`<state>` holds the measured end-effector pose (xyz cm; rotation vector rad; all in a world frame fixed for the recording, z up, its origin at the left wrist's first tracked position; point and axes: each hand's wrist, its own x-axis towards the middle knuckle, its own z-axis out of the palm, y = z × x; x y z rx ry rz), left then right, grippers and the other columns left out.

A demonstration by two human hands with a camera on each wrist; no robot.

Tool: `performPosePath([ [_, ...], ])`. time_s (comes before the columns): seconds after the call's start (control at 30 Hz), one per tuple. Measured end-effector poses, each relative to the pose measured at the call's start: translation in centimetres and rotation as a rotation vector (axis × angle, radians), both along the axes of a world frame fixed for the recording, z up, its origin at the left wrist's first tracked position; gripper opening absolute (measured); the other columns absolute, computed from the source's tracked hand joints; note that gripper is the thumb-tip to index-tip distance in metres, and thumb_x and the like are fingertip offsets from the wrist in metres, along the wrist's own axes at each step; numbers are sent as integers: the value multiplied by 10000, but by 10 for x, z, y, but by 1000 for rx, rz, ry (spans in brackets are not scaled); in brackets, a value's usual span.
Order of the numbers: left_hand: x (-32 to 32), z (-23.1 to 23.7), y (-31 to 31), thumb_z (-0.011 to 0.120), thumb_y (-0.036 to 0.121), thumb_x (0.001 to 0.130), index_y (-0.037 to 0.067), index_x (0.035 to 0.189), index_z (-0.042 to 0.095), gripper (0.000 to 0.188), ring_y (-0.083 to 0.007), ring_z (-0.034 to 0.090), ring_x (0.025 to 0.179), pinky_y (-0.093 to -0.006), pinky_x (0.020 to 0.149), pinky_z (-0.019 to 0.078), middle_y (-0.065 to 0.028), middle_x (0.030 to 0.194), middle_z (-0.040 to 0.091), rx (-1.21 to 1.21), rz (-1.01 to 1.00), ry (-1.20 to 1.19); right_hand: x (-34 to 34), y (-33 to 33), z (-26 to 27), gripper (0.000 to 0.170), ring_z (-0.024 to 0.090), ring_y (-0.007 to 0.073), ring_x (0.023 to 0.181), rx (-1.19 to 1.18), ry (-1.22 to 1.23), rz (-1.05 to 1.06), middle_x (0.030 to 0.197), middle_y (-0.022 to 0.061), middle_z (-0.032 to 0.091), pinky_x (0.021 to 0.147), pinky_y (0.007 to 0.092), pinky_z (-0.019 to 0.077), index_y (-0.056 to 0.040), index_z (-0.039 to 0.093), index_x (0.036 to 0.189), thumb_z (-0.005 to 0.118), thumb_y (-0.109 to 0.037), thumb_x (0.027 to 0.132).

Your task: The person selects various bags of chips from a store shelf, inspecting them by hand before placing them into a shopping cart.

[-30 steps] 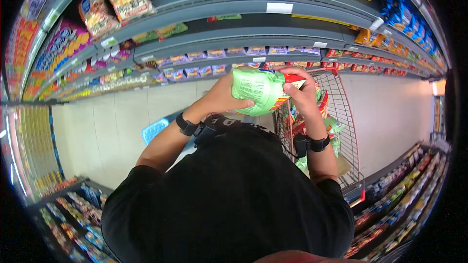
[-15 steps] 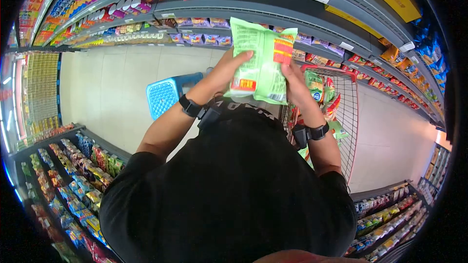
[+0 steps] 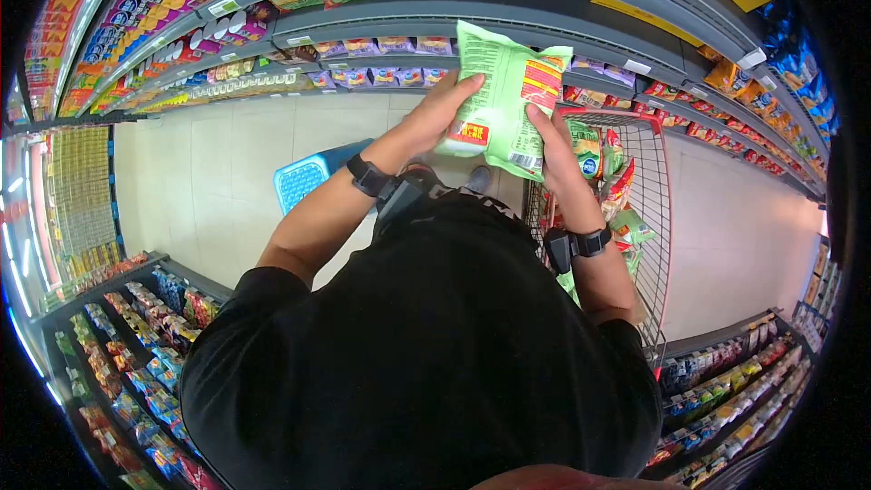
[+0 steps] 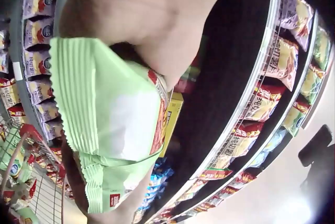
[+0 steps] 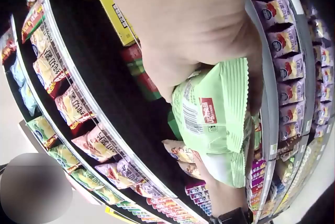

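Observation:
In the head view, a green chip bag (image 3: 508, 82) is held out in front of the body with its printed back toward the camera. It has crimped ends, a red-and-yellow panel and a barcode. My left hand (image 3: 435, 115) grips one side, thumb across the back. My right hand (image 3: 555, 150) holds the other side, its thumb also lying on the printed face. The fingers of both hands are mostly hidden behind the bag. In the left wrist view, the pale green bag (image 4: 104, 104) shows its crimped edge. The right wrist view shows the bag's barcode end (image 5: 209, 114) below the hand.
A wire shopping cart (image 3: 657, 127) with several chip bags (image 3: 588, 152) stands at right, close below the right forearm. A blue step stool (image 3: 304, 181) is on the floor at left. Ahead run grey shelves (image 3: 399, 16) with snack bags; more snack racks (image 3: 136, 372) stand behind.
The bag was tipped and foreshortened a second ago; both hands have turned its printed back toward the head camera. Over the last half second it shifted slightly right in view, still held by both hands.

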<state>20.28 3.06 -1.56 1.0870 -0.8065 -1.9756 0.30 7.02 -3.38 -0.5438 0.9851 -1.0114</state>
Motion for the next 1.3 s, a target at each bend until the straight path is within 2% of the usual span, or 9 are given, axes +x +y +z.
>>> performPosePath([
  [0.1,0,-30,-7,638,249,895,-5,1300,429,522,-196,541,1120,-336,941,453,-157,1245,532,-469,208,-418,0,-10,-9,571,587,188,1054,-109,228,-103,1204,144,569,884,314,484,33,415,1288,681,-248,869],
  [0.23,0,-12,-12,705,266,841,-18,1295,420,606,-239,524,1150,-346,931,462,-182,1241,522,-373,-113,-425,8,-18,-33,698,535,217,1124,-218,365,-123,1260,144,517,909,337,470,14,341,1357,725,-216,823],
  [0.33,9,-42,-24,741,295,807,-34,1300,404,682,-231,545,1129,-343,905,483,-173,1233,536,-599,72,-644,32,-24,-26,719,474,250,1204,-404,396,5,1332,147,454,934,379,460,-21,340,1394,723,-142,797],
  [0.6,84,-66,-82,620,268,912,3,1280,426,493,-162,626,991,-323,849,532,-111,1147,609,-58,-32,-211,66,-90,-71,677,525,230,1154,-312,726,12,1282,203,509,852,328,498,51,416,1327,733,-239,804],
  [0.7,102,-63,-105,620,327,903,-4,1227,497,479,-132,636,887,-298,793,522,-88,1043,644,-51,70,-46,95,-122,-47,674,568,234,1094,-167,448,115,1208,201,572,878,348,480,64,444,1304,741,-265,796],
  [0.93,173,-83,-197,500,336,970,10,1199,561,403,-186,619,961,-312,867,481,-108,1095,646,-498,29,-671,155,-220,-72,474,598,280,1068,-460,881,6,1145,185,624,909,357,464,11,554,1187,707,-236,812],
  [1.03,204,-102,-237,484,372,947,34,1194,581,430,-295,570,1116,-416,980,414,-145,1186,623,-829,-476,-1383,174,-254,-58,496,512,375,1171,-382,1032,134,1232,204,572,992,414,401,-45,562,1214,647,-329,816],
  [1.17,206,-106,-248,436,341,957,72,1295,531,443,-346,428,1278,-431,1082,306,-173,1366,489,-771,-66,-1154,194,-294,-118,449,495,369,1195,-681,1481,42,1296,180,543,1014,421,390,-71,580,1219,532,-364,881],
  [1.3,234,-133,-267,445,379,948,53,1331,491,505,-328,417,1286,-445,1086,289,-151,1396,463,-858,-237,-1152,203,-298,-116,449,493,372,1197,-597,1317,56,1300,181,540,1015,419,389,-79,579,1224,532,-366,882],
])
